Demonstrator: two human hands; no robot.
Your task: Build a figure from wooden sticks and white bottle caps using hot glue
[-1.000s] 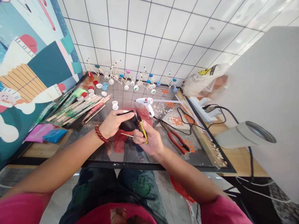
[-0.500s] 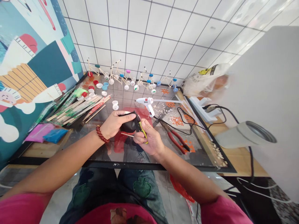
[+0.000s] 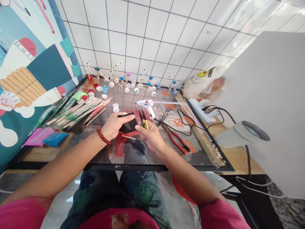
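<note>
Between the left hand point(image 3: 114, 125) and the right hand point(image 3: 151, 136), a black pad point(image 3: 128, 124) and yellow-handled snips point(image 3: 144, 120) close off the space. Just above them lies the white hot glue gun point(image 3: 145, 105), the nearest obstacle straight ahead. Its black cable point(image 3: 175, 124) trails right past the red-handled pliers point(image 3: 177, 143), and both bar a low path rightward. At upper left, bundled wooden sticks point(image 3: 78, 112) crowd the way, with two bottle caps point(image 3: 115, 107) beside them. A narrow gap runs between those caps and the glue gun, ending at the row of stick-and-cap models point(image 3: 133, 81) along the far edge. Toward the person, the way over the glass tabletop's point(image 3: 147, 159) front edge is unobstructed — only the forearms cross it.
</note>
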